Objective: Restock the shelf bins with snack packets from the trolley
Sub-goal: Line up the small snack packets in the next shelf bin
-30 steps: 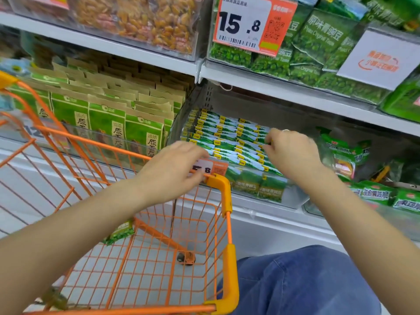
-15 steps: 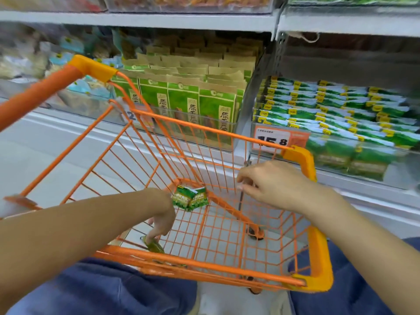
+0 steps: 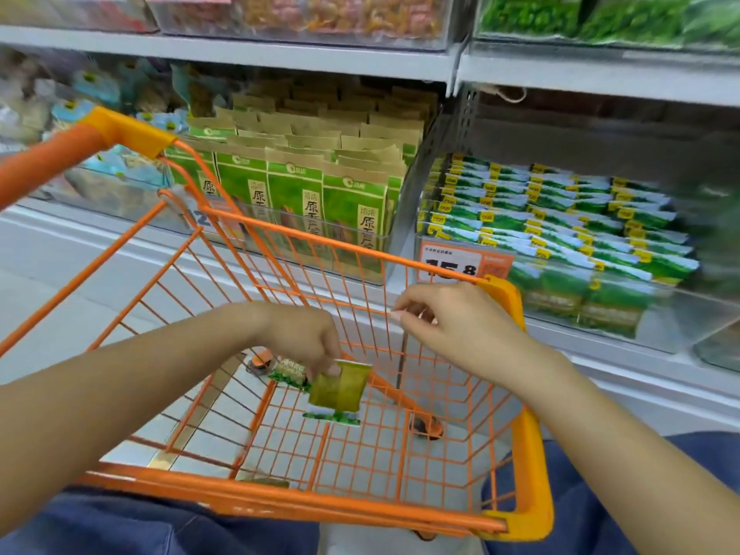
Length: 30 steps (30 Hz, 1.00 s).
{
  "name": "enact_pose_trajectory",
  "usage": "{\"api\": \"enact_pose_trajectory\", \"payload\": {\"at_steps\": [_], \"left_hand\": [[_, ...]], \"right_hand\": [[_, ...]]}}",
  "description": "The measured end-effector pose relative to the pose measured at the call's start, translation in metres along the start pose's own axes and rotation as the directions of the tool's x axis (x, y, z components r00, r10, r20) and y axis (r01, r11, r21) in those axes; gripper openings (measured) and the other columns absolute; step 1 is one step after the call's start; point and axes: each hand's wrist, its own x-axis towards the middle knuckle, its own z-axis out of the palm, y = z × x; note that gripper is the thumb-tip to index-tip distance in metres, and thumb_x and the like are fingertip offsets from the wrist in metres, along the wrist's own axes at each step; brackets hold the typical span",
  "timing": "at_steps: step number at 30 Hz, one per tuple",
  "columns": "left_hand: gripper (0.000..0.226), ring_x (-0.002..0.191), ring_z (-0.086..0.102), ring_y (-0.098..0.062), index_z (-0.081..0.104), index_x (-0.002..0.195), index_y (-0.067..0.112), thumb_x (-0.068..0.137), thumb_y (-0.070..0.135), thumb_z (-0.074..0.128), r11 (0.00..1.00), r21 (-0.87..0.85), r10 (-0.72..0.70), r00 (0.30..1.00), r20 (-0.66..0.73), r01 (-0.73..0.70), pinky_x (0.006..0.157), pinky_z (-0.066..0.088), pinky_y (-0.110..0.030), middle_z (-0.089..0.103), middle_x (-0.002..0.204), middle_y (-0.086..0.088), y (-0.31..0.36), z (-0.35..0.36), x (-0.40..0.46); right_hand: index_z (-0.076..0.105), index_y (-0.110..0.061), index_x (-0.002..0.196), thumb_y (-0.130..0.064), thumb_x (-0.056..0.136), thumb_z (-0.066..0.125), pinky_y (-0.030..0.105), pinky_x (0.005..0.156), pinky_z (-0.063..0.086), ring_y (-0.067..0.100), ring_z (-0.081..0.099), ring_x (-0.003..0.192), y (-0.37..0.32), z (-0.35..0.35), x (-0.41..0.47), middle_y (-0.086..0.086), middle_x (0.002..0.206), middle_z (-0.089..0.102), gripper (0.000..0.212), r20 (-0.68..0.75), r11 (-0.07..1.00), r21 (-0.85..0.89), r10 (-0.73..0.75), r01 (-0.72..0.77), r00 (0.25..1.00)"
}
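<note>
**Orange trolley, one packet lifted**

Orange wire formed the trolley (image 3: 280,270), which stood in front of the shelving with its yellow corner caps at the far left and near right. The left hand (image 3: 308,342) reached down inside the basket and pinched a green snack packet (image 3: 339,390) by its top edge, so that the packet hung above the wire floor. A second green packet (image 3: 289,372) lay on the trolley floor just to the left of the held one, partly hidden by the hand. The right hand (image 3: 452,322) hovered at the far right rim of the trolley, fingers loosely curled and grasping nothing.

Beyond the right rim, a clear shelf bin (image 3: 648,334) held tidy rows of green packets (image 3: 560,218) with yellow tags, and an orange price label (image 3: 460,264) was fixed to its front. To the left, another bin held upright green and brown paper bags (image 3: 296,202). Blue trousers (image 3: 592,502) showed at the near edge.
</note>
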Motion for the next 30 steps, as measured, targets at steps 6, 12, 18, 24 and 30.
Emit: {"api": "enact_pose_trajectory", "payload": {"at_steps": [6, 12, 18, 24, 30], "left_hand": [[0.020, 0.091, 0.067, -0.012, 0.075, 0.103, 0.016, 0.089, 0.014, 0.060, 0.867, 0.451, 0.497, 0.320, -0.807, -0.210, 0.078, 0.052, -0.025, 0.074, 0.099, 0.002, 0.050, -0.024, -0.029], [0.037, 0.109, 0.059, -0.015, 0.056, 0.122, 0.013, 0.087, 0.000, 0.052, 0.643, 0.750, 0.752, -0.056, -0.657, -0.158, 0.099, 0.041, -0.015, 0.056, 0.129, -0.007, 0.065, -0.014, -0.026], [0.038, 0.116, 0.053, -0.012, 0.058, 0.122, 0.014, 0.089, -0.004, 0.051, 0.649, 0.744, 0.745, -0.065, -0.664, -0.159, 0.103, 0.034, -0.011, 0.055, 0.130, -0.010, 0.070, -0.011, -0.018], [0.039, 0.110, 0.056, -0.018, 0.061, 0.121, 0.023, 0.091, 0.003, 0.047, 0.723, 0.642, 0.661, -0.016, -0.750, -0.254, 0.096, 0.044, -0.020, 0.054, 0.132, -0.005, 0.082, -0.008, -0.012], [0.037, 0.108, 0.053, 0.003, 0.071, 0.100, 0.036, 0.095, 0.006, 0.050, 0.786, 0.098, 0.214, 0.120, -0.969, -0.610, 0.086, 0.044, -0.013, 0.051, 0.128, 0.016, 0.132, -0.025, 0.001]], "right_hand": [[0.069, -0.023, 0.086, -0.031, 0.099, 0.043, 0.033, 0.068, 0.058, 0.012, 0.067, 0.066, 0.006, -0.026, -0.008, 0.004, 0.076, 0.067, 0.030, -0.262, 0.734, 0.668, 0.385, -0.121, 0.885], [0.070, -0.014, 0.100, -0.049, 0.078, 0.049, 0.028, 0.063, 0.057, 0.016, 0.068, 0.077, 0.006, -0.053, -0.021, 0.004, 0.090, 0.073, 0.046, 0.131, 0.172, 0.964, 0.353, -0.202, 0.926], [0.057, -0.008, 0.126, -0.021, 0.075, 0.076, 0.032, 0.075, 0.058, 0.021, 0.067, 0.096, 0.014, -0.060, -0.032, 0.009, 0.112, 0.069, 0.056, 0.187, 0.181, 0.952, 0.297, -0.247, 0.936], [0.058, -0.011, 0.119, -0.002, 0.076, 0.072, 0.029, 0.077, 0.056, 0.021, 0.068, 0.092, 0.013, -0.063, -0.039, 0.010, 0.108, 0.069, 0.045, 0.211, 0.201, 0.941, 0.280, -0.272, 0.936], [0.068, -0.009, 0.105, -0.005, 0.069, 0.081, 0.020, 0.077, 0.050, 0.005, 0.068, 0.084, 0.022, -0.088, -0.055, 0.002, 0.098, 0.072, 0.039, 0.087, 0.540, 0.782, 0.399, -0.310, 0.913]]}}
